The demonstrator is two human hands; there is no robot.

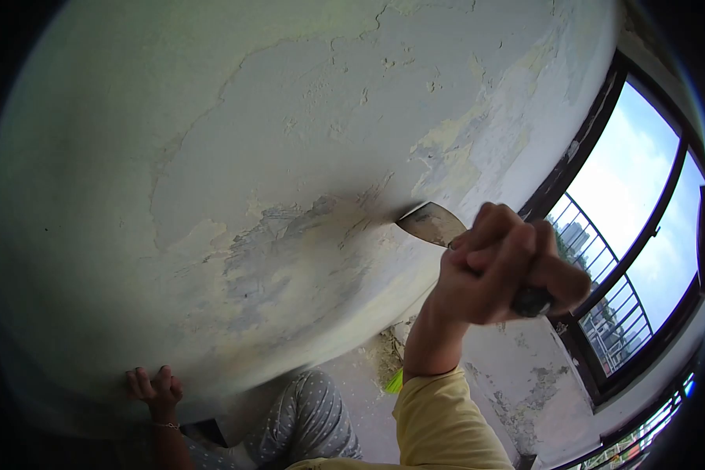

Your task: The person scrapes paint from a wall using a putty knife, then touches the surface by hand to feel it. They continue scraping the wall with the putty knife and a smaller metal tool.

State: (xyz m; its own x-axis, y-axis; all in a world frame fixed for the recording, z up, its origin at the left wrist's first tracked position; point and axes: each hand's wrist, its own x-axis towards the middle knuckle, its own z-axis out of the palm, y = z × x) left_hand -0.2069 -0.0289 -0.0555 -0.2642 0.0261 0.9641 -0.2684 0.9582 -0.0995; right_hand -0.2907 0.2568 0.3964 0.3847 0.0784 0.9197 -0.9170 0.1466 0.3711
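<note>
My right hand [509, 262] is wrapped round the dark handle of a scraper [432, 225], right of centre. The scraper's flat metal blade points left, its edge at the wall [290, 157]. Around the blade the wall has peeled, rough patches with grey and yellowish areas. At the lower left, my left hand [157, 388] rests against the wall's lower part with its fingers spread and nothing in it.
A dark-framed window [634, 180] with a railing outside is on the right. Below it stands another flaking wall [533, 384]. My knee in dotted trousers [309, 415] is at the bottom. Something bright green [394, 382] lies beside my right sleeve.
</note>
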